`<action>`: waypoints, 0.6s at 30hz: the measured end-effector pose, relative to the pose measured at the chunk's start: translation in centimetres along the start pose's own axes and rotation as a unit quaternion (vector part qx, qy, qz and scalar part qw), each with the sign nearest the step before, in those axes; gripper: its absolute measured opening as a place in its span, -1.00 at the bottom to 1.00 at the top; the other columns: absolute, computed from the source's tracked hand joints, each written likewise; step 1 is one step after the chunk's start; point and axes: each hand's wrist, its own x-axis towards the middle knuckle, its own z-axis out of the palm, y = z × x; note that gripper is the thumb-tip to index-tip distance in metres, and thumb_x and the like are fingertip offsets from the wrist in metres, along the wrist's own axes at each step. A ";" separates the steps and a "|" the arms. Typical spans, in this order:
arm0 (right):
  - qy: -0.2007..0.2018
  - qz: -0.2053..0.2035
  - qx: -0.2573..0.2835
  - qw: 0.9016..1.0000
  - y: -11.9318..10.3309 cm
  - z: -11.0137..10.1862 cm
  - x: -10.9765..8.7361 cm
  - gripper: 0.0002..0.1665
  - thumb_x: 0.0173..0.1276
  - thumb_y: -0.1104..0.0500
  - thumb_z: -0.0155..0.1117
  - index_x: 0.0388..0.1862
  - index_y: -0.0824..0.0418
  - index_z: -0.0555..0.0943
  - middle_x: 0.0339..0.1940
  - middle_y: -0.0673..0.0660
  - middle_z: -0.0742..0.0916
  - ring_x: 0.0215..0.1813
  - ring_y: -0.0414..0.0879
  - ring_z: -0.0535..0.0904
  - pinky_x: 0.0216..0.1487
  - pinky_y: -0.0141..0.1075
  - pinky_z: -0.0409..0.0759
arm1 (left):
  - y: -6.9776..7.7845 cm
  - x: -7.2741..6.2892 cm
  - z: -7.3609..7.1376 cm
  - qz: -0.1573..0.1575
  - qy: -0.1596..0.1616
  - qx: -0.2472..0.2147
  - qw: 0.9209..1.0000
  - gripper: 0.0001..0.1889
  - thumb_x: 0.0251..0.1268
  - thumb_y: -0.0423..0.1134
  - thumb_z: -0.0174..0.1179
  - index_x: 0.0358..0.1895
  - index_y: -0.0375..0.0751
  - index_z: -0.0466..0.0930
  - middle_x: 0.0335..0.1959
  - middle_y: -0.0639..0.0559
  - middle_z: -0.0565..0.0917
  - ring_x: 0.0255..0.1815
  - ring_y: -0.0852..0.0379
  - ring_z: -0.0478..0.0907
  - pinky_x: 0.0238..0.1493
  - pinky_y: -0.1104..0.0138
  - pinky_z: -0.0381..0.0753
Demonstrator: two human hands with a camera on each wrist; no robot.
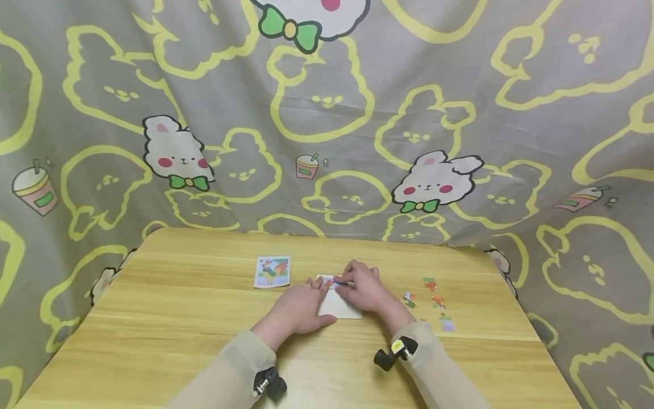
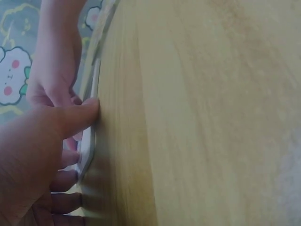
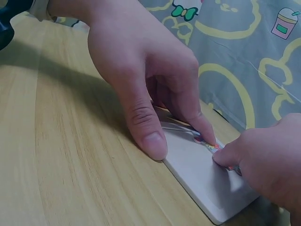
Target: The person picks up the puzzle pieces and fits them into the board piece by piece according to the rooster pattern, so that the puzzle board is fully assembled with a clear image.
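A white puzzle tray lies flat on the table, with a few colourful puzzle pieces along its far edge. My left hand spans the tray's left side, its thumb against the rim. A left fingertip presses on the pieces in the right wrist view. My right hand reaches over from the right; its index fingertip pushes down on the colourful strip. The right thumb sits apart from that finger, at the tray's side edge. Both hands partly cover the pieces.
Several loose puzzle pieces are scattered on the table right of the tray. A square picture card showing a colourful bird lies to the left. A patterned grey curtain hangs behind the wooden table.
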 end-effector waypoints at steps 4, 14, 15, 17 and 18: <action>-0.008 -0.006 0.006 1.000 0.1 -0.2 -0.1 -0.61 0.46 0.07 0.47 0.20 0.15 0.79 -0.11 -0.06 0.58 0.01 -0.08 0.49 0.07 -0.03 0.25 | 0.0 0.0 0.0 0.001 -0.001 0.000 1.000 -0.08 0.40 0.41 0.20 0.55 -0.26 0.44 0.53 -0.23 0.45 0.51 -0.23 0.42 0.40 0.02 0.50; -0.037 -0.039 0.021 0.998 0.4 -1.3 -0.8 -0.48 0.51 0.08 0.40 0.36 0.26 0.67 0.10 0.06 0.64 0.19 0.00 0.54 0.13 0.04 0.30 | -0.2 0.0 0.0 -0.005 -0.006 -0.001 1.000 -0.07 0.39 0.45 0.18 0.56 -0.20 0.44 0.55 -0.19 0.43 0.51 -0.22 0.42 0.39 0.02 0.51; -0.036 -0.041 0.023 0.998 0.3 -1.5 -0.9 -0.49 0.51 0.08 0.40 0.35 0.26 0.67 0.11 0.07 0.65 0.20 0.00 0.55 0.14 0.07 0.31 | -0.2 0.0 0.0 -0.005 -0.005 -0.002 1.000 -0.07 0.39 0.45 0.18 0.56 -0.20 0.45 0.54 -0.19 0.44 0.50 -0.22 0.43 0.39 0.02 0.52; -0.032 -0.045 0.026 0.998 0.2 -1.9 -1.2 -0.50 0.50 0.09 0.41 0.34 0.27 0.68 0.13 0.08 0.66 0.21 0.02 0.56 0.16 0.11 0.33 | -0.2 0.0 0.0 -0.006 -0.003 -0.001 1.000 -0.07 0.38 0.46 0.18 0.56 -0.20 0.45 0.54 -0.19 0.44 0.50 -0.21 0.43 0.38 0.02 0.52; -0.030 -0.045 0.028 0.998 0.2 -2.2 -1.4 -0.50 0.50 0.10 0.42 0.33 0.27 0.68 0.13 0.09 0.67 0.21 0.03 0.57 0.18 0.13 0.34 | -0.2 0.0 0.0 -0.006 -0.004 -0.001 1.000 -0.06 0.38 0.46 0.18 0.56 -0.20 0.45 0.54 -0.19 0.44 0.50 -0.22 0.43 0.38 0.01 0.52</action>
